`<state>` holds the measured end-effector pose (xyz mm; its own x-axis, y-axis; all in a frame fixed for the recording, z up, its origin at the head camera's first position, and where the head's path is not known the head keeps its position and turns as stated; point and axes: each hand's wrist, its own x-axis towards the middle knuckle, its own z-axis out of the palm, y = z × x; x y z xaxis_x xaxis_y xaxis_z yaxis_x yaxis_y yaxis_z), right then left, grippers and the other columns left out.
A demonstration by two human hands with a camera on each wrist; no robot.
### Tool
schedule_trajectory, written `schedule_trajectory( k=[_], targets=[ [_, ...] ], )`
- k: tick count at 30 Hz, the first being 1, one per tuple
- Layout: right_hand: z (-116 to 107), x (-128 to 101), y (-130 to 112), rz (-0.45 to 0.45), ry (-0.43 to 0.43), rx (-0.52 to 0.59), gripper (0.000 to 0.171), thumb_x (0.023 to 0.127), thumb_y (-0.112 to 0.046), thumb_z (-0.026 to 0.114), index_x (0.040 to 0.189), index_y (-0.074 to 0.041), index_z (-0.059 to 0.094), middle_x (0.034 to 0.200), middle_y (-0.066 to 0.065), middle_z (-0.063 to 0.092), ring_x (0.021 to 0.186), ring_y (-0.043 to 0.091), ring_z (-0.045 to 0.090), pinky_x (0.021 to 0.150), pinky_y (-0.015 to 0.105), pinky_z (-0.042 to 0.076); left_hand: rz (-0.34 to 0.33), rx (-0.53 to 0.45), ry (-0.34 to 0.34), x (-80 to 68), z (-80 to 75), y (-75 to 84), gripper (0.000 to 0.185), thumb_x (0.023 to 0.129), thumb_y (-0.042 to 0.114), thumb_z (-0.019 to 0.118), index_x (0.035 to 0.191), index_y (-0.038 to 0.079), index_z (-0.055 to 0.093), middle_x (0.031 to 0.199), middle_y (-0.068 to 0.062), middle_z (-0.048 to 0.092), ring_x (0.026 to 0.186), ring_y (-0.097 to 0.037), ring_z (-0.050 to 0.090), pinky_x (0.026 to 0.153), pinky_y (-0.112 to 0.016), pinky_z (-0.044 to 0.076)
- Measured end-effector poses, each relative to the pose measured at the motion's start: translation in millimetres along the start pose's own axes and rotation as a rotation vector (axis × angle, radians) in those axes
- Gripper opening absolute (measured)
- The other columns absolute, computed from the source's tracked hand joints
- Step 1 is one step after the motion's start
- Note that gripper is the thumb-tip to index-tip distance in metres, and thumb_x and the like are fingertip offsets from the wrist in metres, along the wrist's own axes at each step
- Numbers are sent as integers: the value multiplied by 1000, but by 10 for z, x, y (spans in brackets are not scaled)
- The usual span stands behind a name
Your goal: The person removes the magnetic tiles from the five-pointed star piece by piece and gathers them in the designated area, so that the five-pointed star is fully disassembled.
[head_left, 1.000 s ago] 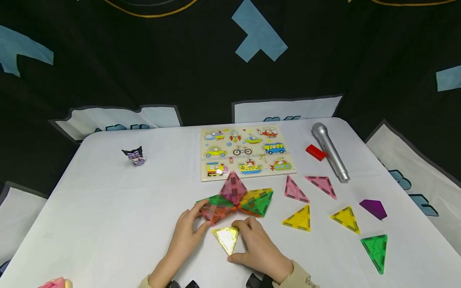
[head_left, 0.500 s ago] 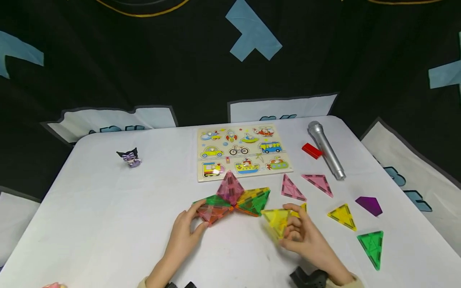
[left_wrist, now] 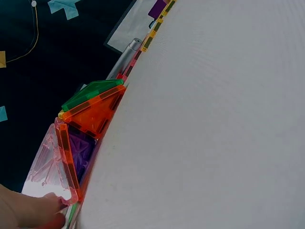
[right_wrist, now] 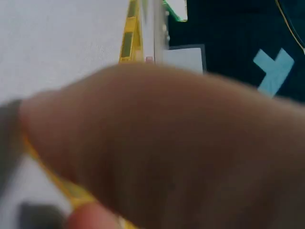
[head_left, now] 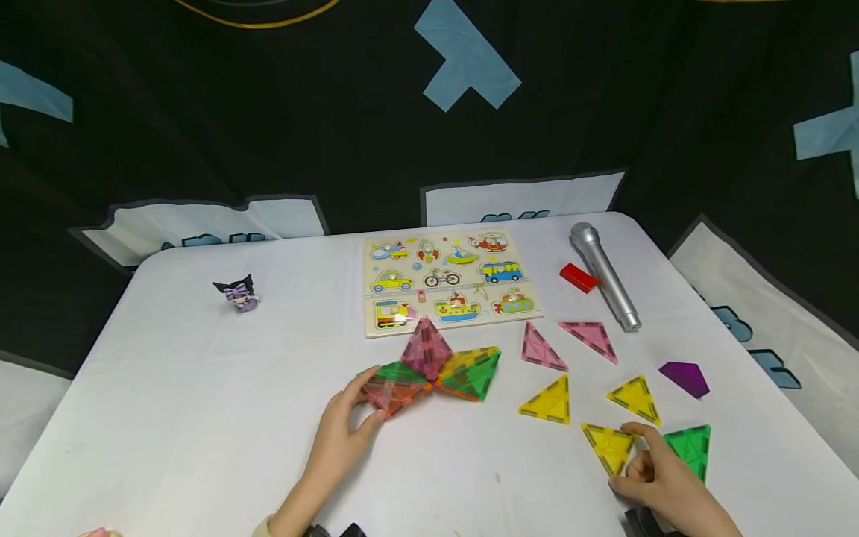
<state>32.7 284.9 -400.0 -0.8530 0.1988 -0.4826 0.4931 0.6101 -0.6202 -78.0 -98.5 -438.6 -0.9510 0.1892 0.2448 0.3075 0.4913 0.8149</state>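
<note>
The left hand [head_left: 342,429] grasps the tile shape [head_left: 429,369] at its 9 o'clock end, mid tabletop [head_left: 201,388]. The right hand [head_left: 661,481] pinches a yellow tile [head_left: 607,445] with its fingers [head_left: 640,430], flat at the shape's 4 o'clock, just beside a green tile [head_left: 691,447].

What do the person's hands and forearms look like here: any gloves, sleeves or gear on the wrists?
Both hands are bare, with no gloves or rings visible. The left hand shows a sliver of pale beige sleeve cuff at the bottom edge of the head view, with a dark wrist-mounted device beside it. The right hand has a similar dark device at its wrist; its sleeve is out of frame.
</note>
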Motion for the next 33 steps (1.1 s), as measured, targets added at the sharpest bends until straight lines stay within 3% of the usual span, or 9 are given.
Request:
schedule_trajectory(
  k=[4, 6, 9, 12, 15, 19, 26, 33],
  targets=[
    [21, -31, -263, -152, 124, -57, 77, 76, -30, 72, 134, -7, 26, 75, 4, 48, 66, 17, 46, 55, 22, 41, -55, -145, 42, 52, -17, -15, 53, 80, 4, 67, 129, 13, 48, 99, -9, 63, 99, -25, 55, 93, -51, 33],
    [119, -30, -469, -300, 218, -31, 67, 80, -27, 70, 134, -11, 33, 84, 5, 52, 75, 17, 49, 63, 25, 46, -67, -214, 59, 85, -28, -30, 46, 81, 4, 66, 124, 10, 51, 93, -9, 64, 96, -24, 56, 94, -49, 32],
    [372, 29, -787, -503, 291, 0, 53, 82, -24, 68, 129, -17, 45, 108, 9, 49, 96, 22, 47, 78, 39, 47, -72, -277, 59, 114, -43, -38, 35, 81, 1, 65, 115, 6, 57, 91, -8, 64, 91, -23, 57, 93, -45, 32],
    [632, 172, -1036, -647, 307, 19, 49, 80, -23, 70, 125, -19, 51, 132, 15, 33, 118, 34, 30, 86, 58, 35, -85, -293, 32, 134, -30, -45, 27, 81, 0, 65, 107, 5, 60, 95, -7, 63, 90, -20, 58, 91, -43, 35],
    [809, 372, -1226, -705, 325, -9, 47, 78, -24, 72, 122, -19, 55, 141, 19, 19, 128, 41, 7, 87, 68, 22, -105, -312, 8, 168, -8, -41, 25, 80, -1, 65, 104, 5, 61, 94, -7, 63, 88, -18, 57, 87, -40, 39],
    [983, 595, -1365, -738, 275, -23, 48, 75, -24, 75, 120, -19, 59, 142, 23, 17, 128, 45, -6, 91, 70, 11, -132, -339, -21, 198, -4, -27, 24, 79, -5, 64, 101, 4, 60, 85, -8, 65, 82, -15, 58, 82, -33, 42],
    [1253, 673, -1431, -756, 325, 37, 40, 72, -20, 76, 111, -24, 66, 143, 22, 19, 127, 45, -15, 91, 70, 14, -239, -455, -143, 191, -67, -2, 22, 81, -11, 58, 101, -2, 54, 79, -17, 64, 69, -11, 55, 62, -20, 44],
    [1375, 611, -1463, -780, 360, 34, 30, 73, -20, 74, 102, -27, 69, 141, 20, 25, 128, 43, -16, 93, 69, 3, -250, -487, -191, 143, -172, 7, 21, 82, -11, 55, 102, -6, 50, 83, -21, 64, 68, -12, 54, 59, -19, 42]
  ],
)
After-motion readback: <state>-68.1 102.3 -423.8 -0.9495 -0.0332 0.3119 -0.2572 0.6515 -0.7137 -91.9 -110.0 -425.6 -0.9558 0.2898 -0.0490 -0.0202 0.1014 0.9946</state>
